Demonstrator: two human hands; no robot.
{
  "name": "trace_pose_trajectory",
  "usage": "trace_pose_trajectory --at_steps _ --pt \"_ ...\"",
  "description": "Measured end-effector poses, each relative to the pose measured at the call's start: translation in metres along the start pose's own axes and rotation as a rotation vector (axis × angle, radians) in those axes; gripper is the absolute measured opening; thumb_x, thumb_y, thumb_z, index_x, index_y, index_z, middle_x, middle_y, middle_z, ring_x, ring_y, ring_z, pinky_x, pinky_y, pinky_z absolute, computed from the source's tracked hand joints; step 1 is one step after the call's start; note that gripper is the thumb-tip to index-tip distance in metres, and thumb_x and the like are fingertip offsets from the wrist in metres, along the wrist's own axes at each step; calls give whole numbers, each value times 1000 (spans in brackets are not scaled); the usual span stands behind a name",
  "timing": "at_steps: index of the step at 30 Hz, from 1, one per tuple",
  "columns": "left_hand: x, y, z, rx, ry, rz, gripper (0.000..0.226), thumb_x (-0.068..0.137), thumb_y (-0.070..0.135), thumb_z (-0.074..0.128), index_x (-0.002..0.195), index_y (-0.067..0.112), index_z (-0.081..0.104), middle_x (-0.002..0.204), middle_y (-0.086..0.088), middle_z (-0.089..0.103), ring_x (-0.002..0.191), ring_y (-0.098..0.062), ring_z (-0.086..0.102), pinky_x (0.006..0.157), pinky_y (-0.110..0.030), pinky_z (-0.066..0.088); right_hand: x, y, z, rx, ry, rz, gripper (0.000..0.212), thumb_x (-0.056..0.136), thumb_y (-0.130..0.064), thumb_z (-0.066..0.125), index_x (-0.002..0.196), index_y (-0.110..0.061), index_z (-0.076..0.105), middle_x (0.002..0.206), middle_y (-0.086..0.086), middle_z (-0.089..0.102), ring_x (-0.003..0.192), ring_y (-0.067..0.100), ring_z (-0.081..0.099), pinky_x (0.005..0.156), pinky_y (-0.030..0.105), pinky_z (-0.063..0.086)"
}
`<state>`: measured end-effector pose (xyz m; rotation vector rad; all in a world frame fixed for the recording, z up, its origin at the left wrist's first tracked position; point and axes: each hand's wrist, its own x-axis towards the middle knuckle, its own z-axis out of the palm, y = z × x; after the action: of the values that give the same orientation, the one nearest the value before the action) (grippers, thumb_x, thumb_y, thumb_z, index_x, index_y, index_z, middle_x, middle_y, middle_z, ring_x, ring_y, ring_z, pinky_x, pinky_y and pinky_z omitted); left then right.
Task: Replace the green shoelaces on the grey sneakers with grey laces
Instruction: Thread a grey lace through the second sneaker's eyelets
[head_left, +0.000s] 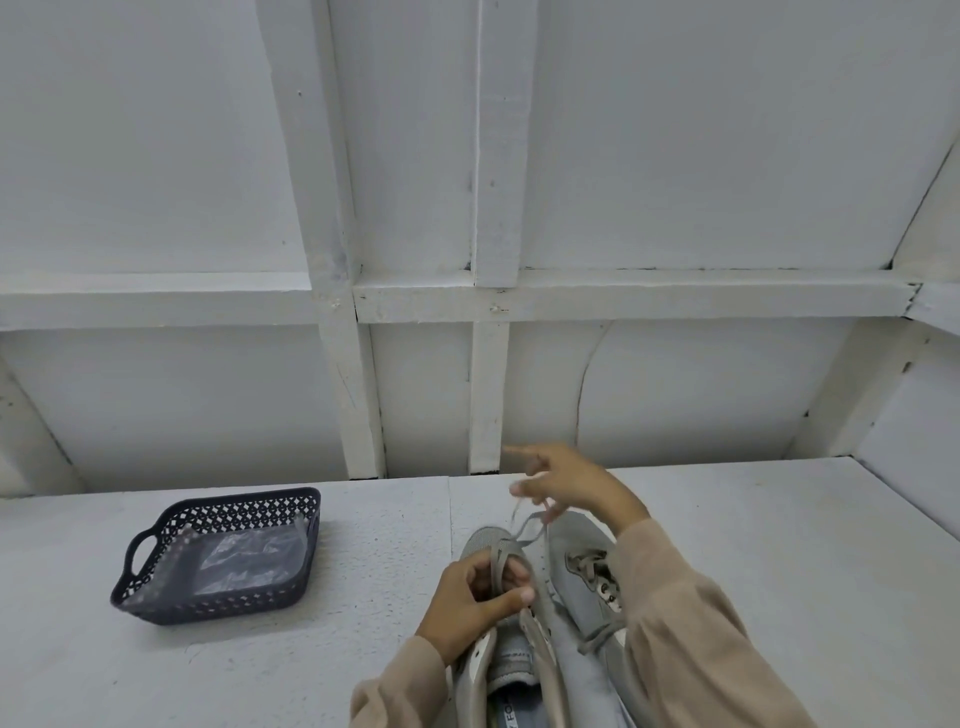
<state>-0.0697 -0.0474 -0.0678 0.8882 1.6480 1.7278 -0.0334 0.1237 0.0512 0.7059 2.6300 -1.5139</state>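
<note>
Head view: grey sneakers (571, 540) on white table (779, 545) against white framed wall (675, 156).

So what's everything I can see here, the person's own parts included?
table: 1, white, across the lower view
wall: 1, white, panelled, behind the table
basket: 1, dark blue, on the table at left
bag: 1, clear plastic, inside the basket
sneakers: 2, grey, side by side on the table near the person; the right one is laced
lace: 1, grey, looping up from the left one
sleeves: 2, beige, lower edge
left hand: 1, grips the left one of the sneakers
right hand: 1, raised, pinches the lace
</note>
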Motion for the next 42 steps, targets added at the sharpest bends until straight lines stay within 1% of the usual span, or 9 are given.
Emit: trace_pose_trajectory --at_steps 3,6,8,12,16,21,24,31,42 --pt "0 -1 1 -8 6 14 16 74 2 78 85 4 67 78 1 71 78 -12 67 73 -22 51 -23 23 8 -76 -69 53 19 90 -22 68 99 -6 71 90 15 65 62 23 64 49 28 54" --pt "0 -1 0 -6 -2 21 20 74 4 79 91 5 68 82 0 73 81 -13 69 75 -23 52 -38 36 28 -95 -197 107 37 91 -38 65 75 -4 68 67 13 64 53 20 59 45 25 48" --pt "0 -1 -1 4 -4 26 23 73 12 81 91 7 69 82 0 72 82 -14 68 76 -24 52 -39 40 41 -94 -76 70 41 88 -44 66 62 -13 62 56 4 56 48 11 50 50 25 41" --pt "1 -1 0 52 18 21 36 65 32 82 88 8 69 83 -6 73 82 -20 70 78 -28 54 -37 38 56 141 83 -27 37 80 -42 76 70 -7 72 59 6 62 59 12 57 63 31 46" --pt "1 -2 -1 98 21 19 21 71 21 82 86 13 70 83 -4 73 83 -18 70 77 -26 53 -33 22 63 146 160 -97 13 76 -23 81 66 -19 74 70 3 71 63 9 62 71 36 54" --pt "1 6 -3 149 -40 41 17 74 13 81 85 15 68 81 2 73 81 -14 69 75 -23 52 -39 -3 57 242 153 -193 12 77 -9 79 67 -7 73 72 3 64 52 2 55 51 15 41" --pt "1 8 -5 163 -48 48 19 73 16 82 86 14 69 82 1 72 82 -16 69 76 -25 52 -45 -19 47 358 141 -270 11 78 -4 77 74 6 72 72 7 61 51 11 49 46 19 38" --pt "5 6 -10 336 -24 137 29 67 46 83 88 33 69 103 7 66 104 -22 61 92 -43 50 -52 -48 33 543 89 -309 11 83 -5 71 75 3 70 64 -4 65 51 10 45 46 19 35" --pt "3 5 -9 302 -42 55 32 64 48 82 90 36 69 103 5 68 102 -15 64 94 -42 50 -59 -58 29 682 -5 -344 14 76 -12 73 66 -6 65 72 0 64 64 13 44 53 21 29"
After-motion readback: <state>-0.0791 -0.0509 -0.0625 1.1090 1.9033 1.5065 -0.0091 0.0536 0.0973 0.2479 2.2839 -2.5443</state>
